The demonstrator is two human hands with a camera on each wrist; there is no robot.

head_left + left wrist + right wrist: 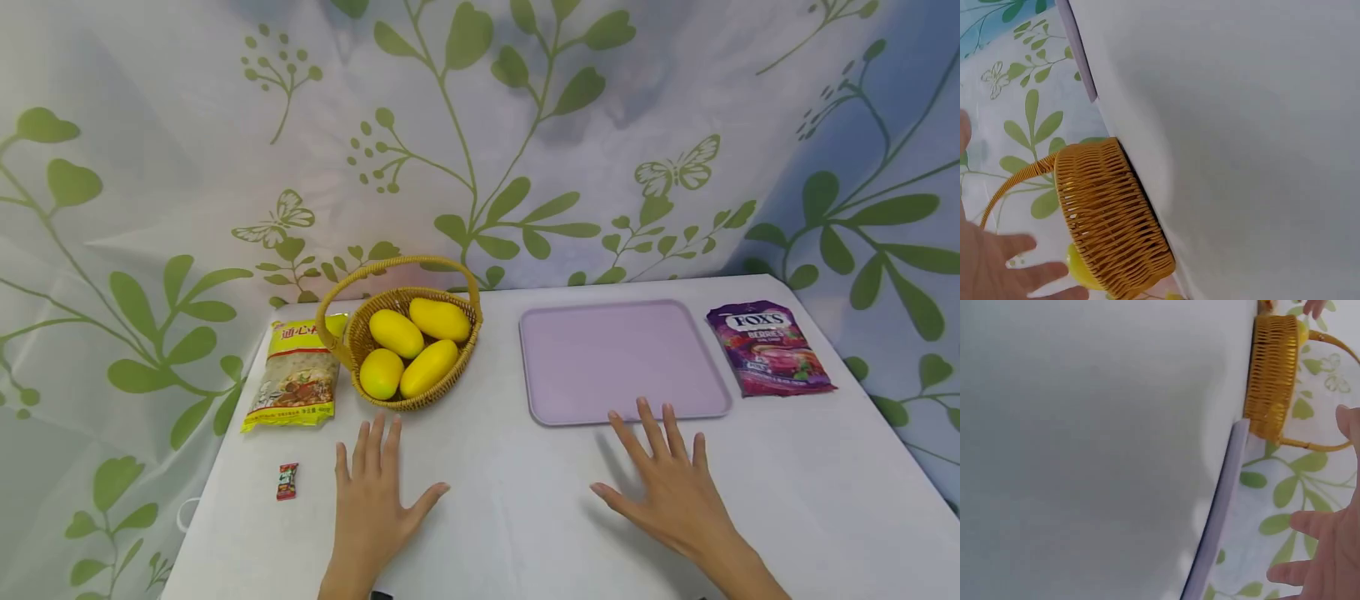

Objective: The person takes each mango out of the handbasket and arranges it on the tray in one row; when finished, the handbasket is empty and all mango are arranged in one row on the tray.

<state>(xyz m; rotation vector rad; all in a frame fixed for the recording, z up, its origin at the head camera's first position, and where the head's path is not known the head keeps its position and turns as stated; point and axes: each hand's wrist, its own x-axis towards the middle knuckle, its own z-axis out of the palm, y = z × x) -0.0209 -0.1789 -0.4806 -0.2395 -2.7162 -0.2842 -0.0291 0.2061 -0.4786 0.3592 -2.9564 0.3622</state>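
Note:
My left hand (371, 492) is spread with straight fingers, holding nothing, just in front of a wicker basket (450, 385). Several yellow mangoes (430, 368) lie in the basket, whose arched handle (397, 260) stands up. Also spread and holding nothing, my right hand (667, 487) is at the front edge of a flat lilac tray (622, 358); a shadow falls beside it. The left wrist view shows the basket's woven side (1110, 212) beyond the left fingers. In the right wrist view, the tray's rim (1222, 494) runs near the right hand (1335, 550).
A yellow bag of dry food (296, 371) lies left of the basket, partly behind its handle. Nearer the front left is a small red wrapped candy (287, 482). A purple Fox's Berries candy bag (768, 348) lies right of the tray. A leaf-patterned curtain (480, 150) hangs behind the white table (510, 517).

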